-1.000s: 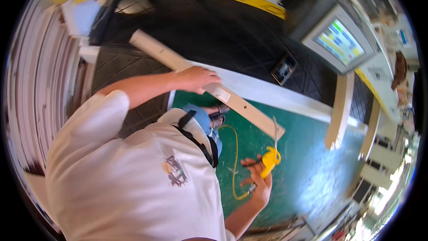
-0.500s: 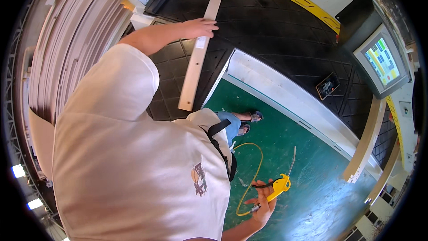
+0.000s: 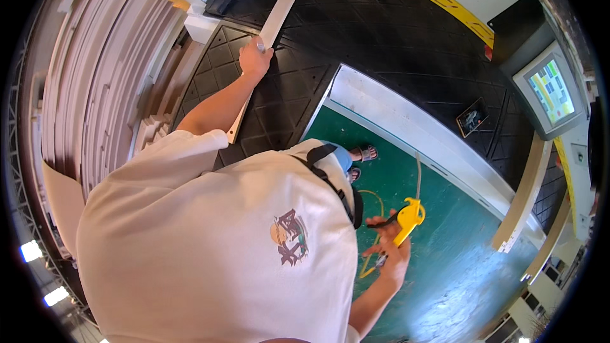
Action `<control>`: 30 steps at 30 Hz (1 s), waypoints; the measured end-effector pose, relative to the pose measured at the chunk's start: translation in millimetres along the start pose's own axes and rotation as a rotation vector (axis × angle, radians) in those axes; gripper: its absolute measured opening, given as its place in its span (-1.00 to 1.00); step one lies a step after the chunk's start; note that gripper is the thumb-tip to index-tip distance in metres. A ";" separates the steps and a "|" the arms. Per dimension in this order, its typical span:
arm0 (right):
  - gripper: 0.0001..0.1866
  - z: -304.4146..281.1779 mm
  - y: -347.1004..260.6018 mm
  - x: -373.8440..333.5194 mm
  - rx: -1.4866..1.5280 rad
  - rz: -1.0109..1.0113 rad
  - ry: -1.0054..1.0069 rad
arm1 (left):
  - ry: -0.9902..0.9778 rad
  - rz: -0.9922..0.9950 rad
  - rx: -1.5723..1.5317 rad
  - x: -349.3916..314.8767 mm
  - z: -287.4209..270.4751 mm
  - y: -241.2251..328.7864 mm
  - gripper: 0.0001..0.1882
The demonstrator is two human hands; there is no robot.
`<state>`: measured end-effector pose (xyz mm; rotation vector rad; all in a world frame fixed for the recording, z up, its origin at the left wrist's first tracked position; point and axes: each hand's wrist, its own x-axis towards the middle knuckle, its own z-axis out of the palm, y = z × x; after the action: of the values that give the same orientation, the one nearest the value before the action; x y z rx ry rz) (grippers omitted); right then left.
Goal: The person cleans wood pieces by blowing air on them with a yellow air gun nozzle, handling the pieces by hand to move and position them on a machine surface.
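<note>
My left hand is closed round a long, narrow, pale board lying on the black padded table. Part of the board passes under my hand and forearm, and its near end shows a small dark hole. In my right hand, out over the green floor, is a yellow air blow gun with a long thin metal nozzle pointing away from me. A yellow hose hangs in a loop from its handle.
Stacked long boards rise at the left. A white ledge borders the table. A small tray lies on the table before a touchscreen panel at the right. A yellow guard strip crosses the far side.
The board has shifted left with my left hand, which has gone from resting on it to gripping it. My right hand has moved up and slightly right with the air blow gun.
</note>
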<state>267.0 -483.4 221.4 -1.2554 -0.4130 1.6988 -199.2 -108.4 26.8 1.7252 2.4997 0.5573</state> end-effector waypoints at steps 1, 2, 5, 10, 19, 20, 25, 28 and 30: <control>-0.24 1.3 -7.2 9.6 0.016 0.001 0.016 | 0.007 0.012 -0.017 4.7 2.4 1.4 -0.43; -0.23 4.0 -13.1 21.0 -0.005 0.001 -0.005 | 0.020 0.020 -0.027 11.3 0.6 -1.5 -0.44; -0.21 23.7 -30.1 48.5 -0.027 -0.014 -0.017 | -0.005 0.002 -0.064 26.1 -1.9 5.2 -0.42; -0.23 50.6 -51.1 87.8 -0.059 -0.011 -0.108 | 0.047 0.091 -0.078 50.1 9.0 0.8 -0.37; -0.27 73.2 -72.7 124.4 -0.140 0.041 -0.201 | -0.025 0.032 -0.086 55.2 -2.1 -14.3 -0.39; -0.27 74.7 -74.8 126.4 -0.158 0.046 -0.203 | -0.031 0.048 -0.108 54.6 -3.9 -12.2 -0.39; -0.29 86.5 -74.5 125.1 -0.153 0.067 -0.219 | 0.002 0.087 -0.147 53.5 2.5 -11.9 -0.43; -0.24 91.1 -72.0 121.6 -0.166 0.076 -0.205 | 0.015 0.065 -0.141 55.9 1.7 -8.9 -0.42; -0.19 92.5 -69.1 118.8 -0.173 0.078 -0.189 | 0.009 0.071 -0.109 56.4 -0.7 -12.3 -0.40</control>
<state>217.1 -327.1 244.1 -1.2512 -0.6426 1.8890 -231.5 -61.0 32.5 1.7805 2.3733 0.6940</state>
